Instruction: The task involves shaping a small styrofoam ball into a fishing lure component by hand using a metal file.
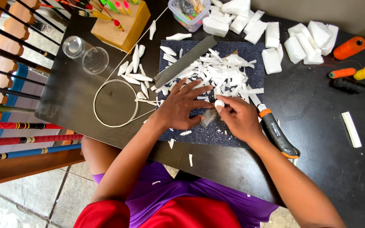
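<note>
Pinching a small white foam piece (219,103) between thumb and fingertips, your right hand (238,118) is curled nearly closed around it and presses it against a small grey sanding block (208,118) at the centre of the dark mat (233,137). Your left hand (182,107) lies mostly open, fingers fanned toward 1 o'clock, its fingertips steadying the block. The foam looks very light, soft and crumbly, so it should dent or snap under a hard squeeze; hold it at its thicker middle, gently. At 12 o'clock from your hands a heap of white shavings (222,74) covers the mat beside a long grey strip (186,61). A utility knife (275,131) with an orange collar lies at 3 o'clock, just beside your right hand. Uncut foam blocks (305,42) sit at 1 o'clock, thread spools (353,63) at 2 o'clock, shaped foam floats (134,67) and a clear cup (85,55) at 10 o'clock
</note>
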